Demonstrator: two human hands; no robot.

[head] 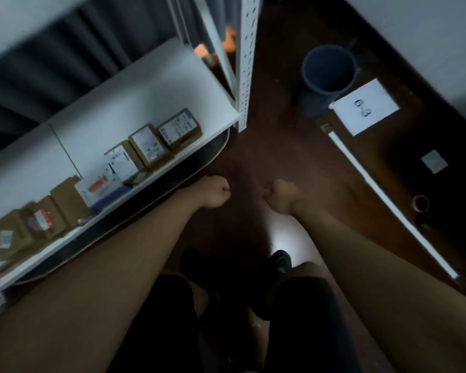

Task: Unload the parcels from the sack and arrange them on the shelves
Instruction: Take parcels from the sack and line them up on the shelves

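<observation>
A white shelf [156, 84] runs along the left, and several brown cardboard parcels [151, 145] with white labels stand in a row near its front edge. A white and blue parcel [100, 188] lies among them. My left hand [217, 192] hangs over the dark floor just right of the shelf's edge, fingers curled into a fist with nothing in it. Close beside it, my right hand [280, 196] is also curled and holds nothing. No sack is in view.
A white perforated shelf post [246, 63] stands at the shelf's right corner. A grey bin [327, 79] stands on the brown floor, beside a paper sheet marked 6-3 [365, 110]. A white strip [388, 200] lies on the floor at right. My legs and shoe [280, 261] are below.
</observation>
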